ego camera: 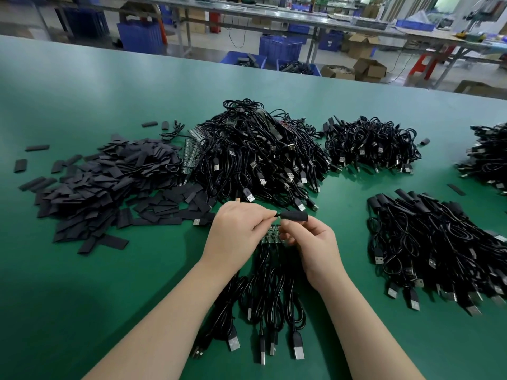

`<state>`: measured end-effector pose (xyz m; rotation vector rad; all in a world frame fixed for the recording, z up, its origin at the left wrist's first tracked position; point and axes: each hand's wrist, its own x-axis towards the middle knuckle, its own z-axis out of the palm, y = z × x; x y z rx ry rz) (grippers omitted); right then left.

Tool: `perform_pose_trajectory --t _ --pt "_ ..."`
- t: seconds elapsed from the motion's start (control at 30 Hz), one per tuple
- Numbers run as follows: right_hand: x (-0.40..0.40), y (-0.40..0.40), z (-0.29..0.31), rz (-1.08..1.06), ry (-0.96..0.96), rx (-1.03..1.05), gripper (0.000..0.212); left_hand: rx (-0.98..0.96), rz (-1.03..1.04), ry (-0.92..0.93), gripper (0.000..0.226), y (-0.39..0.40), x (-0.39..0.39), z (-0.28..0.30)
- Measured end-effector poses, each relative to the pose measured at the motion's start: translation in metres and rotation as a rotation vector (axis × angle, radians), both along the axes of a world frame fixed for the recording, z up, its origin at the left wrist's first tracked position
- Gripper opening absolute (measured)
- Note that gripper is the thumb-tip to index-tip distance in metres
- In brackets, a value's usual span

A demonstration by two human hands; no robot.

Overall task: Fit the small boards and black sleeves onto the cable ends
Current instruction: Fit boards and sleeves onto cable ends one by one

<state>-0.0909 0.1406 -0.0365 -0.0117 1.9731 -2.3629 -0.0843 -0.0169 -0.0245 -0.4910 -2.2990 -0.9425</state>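
My left hand (237, 229) pinches a cable end at the mouth of a black sleeve (294, 216), and my right hand (310, 244) pinches that sleeve from below. Under both hands lies a strip of small green boards (271, 235) joined to several black USB cables (270, 303) that run toward me. A heap of loose flat black sleeves (109, 182) lies at the left. A large pile of USB cables (258, 157) sits behind my hands.
Bare board strips (190, 152) lie between the sleeve heap and the big pile. Cables with sleeves on their ends (433, 242) are heaped at the right. More cable piles sit at the back right (373, 146) and far right (488, 157). The green table (82, 283) ends at the far edge.
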Motion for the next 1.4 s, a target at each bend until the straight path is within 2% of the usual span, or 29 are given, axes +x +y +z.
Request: perform_pose_trajectory --t 0.23,0.3,0.4,0.6,0.77,0.9,1.0,1.2,1.4 --pt "0.001 0.001 0.001 0.037 0.012 0.022 0.015 0.028 0.007 -0.027 0.009 -0.001 -0.002 0.0" --pt "0.003 -0.002 0.003 0.012 0.049 0.039 0.009 0.011 0.027 -0.032 0.01 -0.003 -0.003 0.001" --pt "0.004 -0.001 0.004 -0.069 0.082 0.047 0.011 -0.065 0.034 -0.023 0.009 -0.01 -0.006 0.001" --pt "-0.001 0.011 0.006 -0.107 0.181 0.376 0.018 -0.088 0.01 -0.094 0.019 -0.007 -0.006 0.002" --pt "-0.001 0.012 0.007 -0.121 0.285 0.465 0.024 -0.074 -0.045 -0.18 0.018 -0.009 -0.006 0.0" --pt "0.001 0.012 0.007 -0.121 0.343 0.503 0.03 0.007 -0.022 -0.26 0.017 -0.007 -0.006 -0.002" --pt "0.003 0.01 0.007 -0.104 0.449 0.612 0.036 0.046 -0.01 -0.293 0.016 -0.007 -0.006 -0.002" --pt "-0.001 0.012 0.003 -0.159 0.622 0.812 0.023 0.019 -0.038 -0.252 0.019 -0.007 -0.005 0.0" --pt "-0.002 0.013 0.003 -0.147 0.623 0.817 0.017 0.037 -0.071 -0.247 0.016 -0.006 -0.005 0.0"
